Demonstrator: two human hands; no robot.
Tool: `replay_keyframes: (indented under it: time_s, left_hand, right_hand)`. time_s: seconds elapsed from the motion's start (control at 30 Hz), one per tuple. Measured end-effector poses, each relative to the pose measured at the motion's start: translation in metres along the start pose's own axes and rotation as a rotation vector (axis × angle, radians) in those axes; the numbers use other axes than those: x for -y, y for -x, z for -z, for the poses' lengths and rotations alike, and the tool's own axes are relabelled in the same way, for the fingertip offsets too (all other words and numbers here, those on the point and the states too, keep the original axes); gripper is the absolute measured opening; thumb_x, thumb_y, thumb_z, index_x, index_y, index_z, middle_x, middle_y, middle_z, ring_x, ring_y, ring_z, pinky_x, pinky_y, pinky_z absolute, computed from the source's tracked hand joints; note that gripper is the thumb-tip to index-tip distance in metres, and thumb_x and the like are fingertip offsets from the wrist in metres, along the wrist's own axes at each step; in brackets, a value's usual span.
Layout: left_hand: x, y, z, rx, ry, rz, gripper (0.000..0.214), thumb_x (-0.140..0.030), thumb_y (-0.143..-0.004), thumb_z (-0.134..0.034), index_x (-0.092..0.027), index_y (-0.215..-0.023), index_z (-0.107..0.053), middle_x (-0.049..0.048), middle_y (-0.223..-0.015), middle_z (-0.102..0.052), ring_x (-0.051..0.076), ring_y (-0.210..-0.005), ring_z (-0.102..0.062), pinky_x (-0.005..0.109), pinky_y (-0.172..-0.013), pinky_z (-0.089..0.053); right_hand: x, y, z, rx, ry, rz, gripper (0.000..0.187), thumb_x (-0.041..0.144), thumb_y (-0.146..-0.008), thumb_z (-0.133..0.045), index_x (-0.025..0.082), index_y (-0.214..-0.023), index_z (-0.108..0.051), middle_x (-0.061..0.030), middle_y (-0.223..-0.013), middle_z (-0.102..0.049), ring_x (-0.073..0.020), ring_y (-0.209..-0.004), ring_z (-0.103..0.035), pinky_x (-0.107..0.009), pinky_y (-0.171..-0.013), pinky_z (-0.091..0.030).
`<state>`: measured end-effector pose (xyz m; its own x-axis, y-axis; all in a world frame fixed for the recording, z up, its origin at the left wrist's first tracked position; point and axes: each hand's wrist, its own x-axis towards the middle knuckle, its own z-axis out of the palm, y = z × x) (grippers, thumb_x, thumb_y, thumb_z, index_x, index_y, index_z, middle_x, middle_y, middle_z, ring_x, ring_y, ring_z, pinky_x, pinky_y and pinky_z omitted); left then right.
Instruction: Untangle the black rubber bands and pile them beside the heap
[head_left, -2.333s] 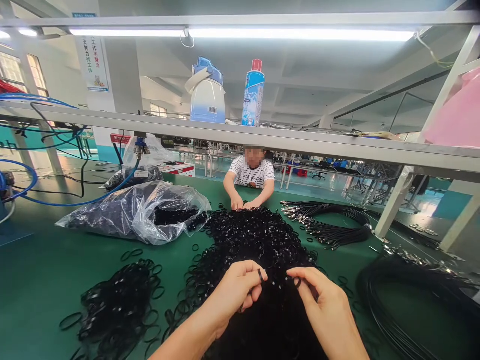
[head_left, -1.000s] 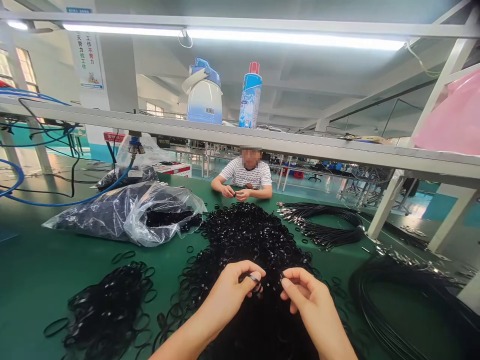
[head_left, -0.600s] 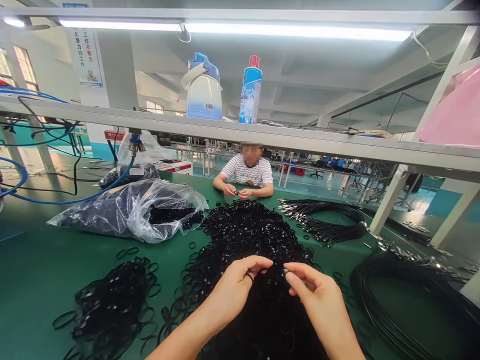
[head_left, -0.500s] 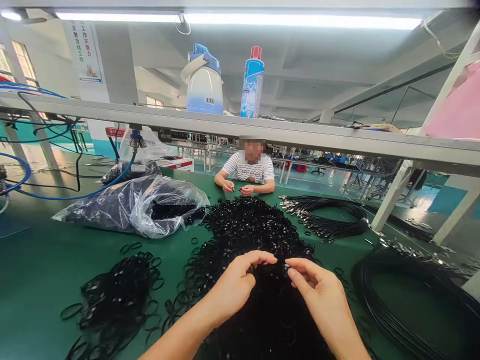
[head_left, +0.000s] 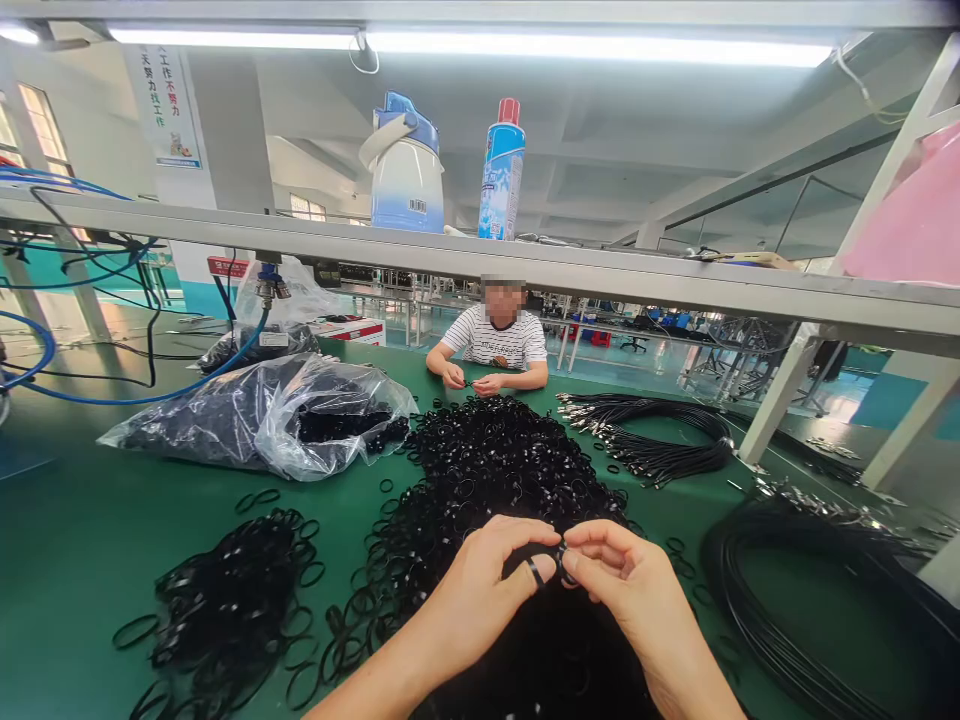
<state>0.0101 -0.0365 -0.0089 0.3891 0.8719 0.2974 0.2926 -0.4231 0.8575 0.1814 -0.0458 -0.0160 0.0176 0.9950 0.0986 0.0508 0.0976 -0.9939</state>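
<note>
Over a large heap of black rubber rings [head_left: 517,455], my two hands meet at their fingertips. My left hand [head_left: 487,575] has its thumb and index finger curved towards the right one, and a black ring [head_left: 535,572] loops round its thumb. Pinched in my right hand [head_left: 630,585] is a small dark band [head_left: 562,562], touching the left fingertips; it looks like another black ring, partly hidden by the fingers. A smaller pile of rings [head_left: 232,590] lies to the left on the green table [head_left: 82,540].
An open plastic bag [head_left: 225,410] with dark contents lies at back left. Bundles of black cables [head_left: 667,430] and coiled cables [head_left: 757,620] lie to the right. Across the table a person [head_left: 499,345] handles small pieces. A shelf [head_left: 637,275] spans above, carrying a jug [head_left: 409,175] and spray can [head_left: 502,175].
My hands have come together; the gap between their fingertips has closed. My left thumb has extended towards the right fingers, and the ring around it now shows.
</note>
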Motion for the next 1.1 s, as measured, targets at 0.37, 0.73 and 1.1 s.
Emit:
replay_keyframes:
  time_s: [0.37,0.73,1.1]
  left_hand:
    - [0.004,-0.003,0.000,-0.034,0.078,0.085,0.017,-0.022,-0.082,-0.053,-0.019,-0.089,-0.068,-0.0009,-0.076,-0.064,0.013,-0.071,-0.053,0.024,-0.065,-0.039]
    - [0.010,-0.004,-0.005,0.062,0.466,0.139,0.028,-0.025,-0.076,-0.064,-0.013,-0.102,-0.067,0.0088,-0.091,-0.071,0.021,-0.085,-0.064,0.034,-0.080,-0.046]
    - [0.009,-0.006,-0.005,-0.035,0.457,0.169,0.017,-0.019,-0.073,-0.063,-0.011,-0.087,-0.069,0.0049,-0.073,-0.069,0.015,-0.067,-0.060,0.027,-0.066,-0.045]
  right_hand:
    - [0.000,0.003,0.001,0.032,-0.071,0.030,0.016,0.024,-0.068,-0.073,0.018,-0.076,-0.061,0.0032,-0.070,-0.064,-0.0110,-0.067,-0.057,-0.019,-0.063,-0.045]
    - [0.002,0.004,-0.005,0.085,-0.124,0.023,0.016,0.024,-0.066,-0.075,0.018,-0.075,-0.062,0.0023,-0.068,-0.065,-0.0121,-0.067,-0.060,-0.020,-0.063,-0.047]
    - [0.000,0.005,-0.003,0.035,0.085,0.103,0.013,0.029,-0.075,-0.065,0.020,-0.084,-0.065,-0.0011,-0.079,-0.068,-0.0193,-0.077,-0.063,-0.028,-0.071,-0.048]
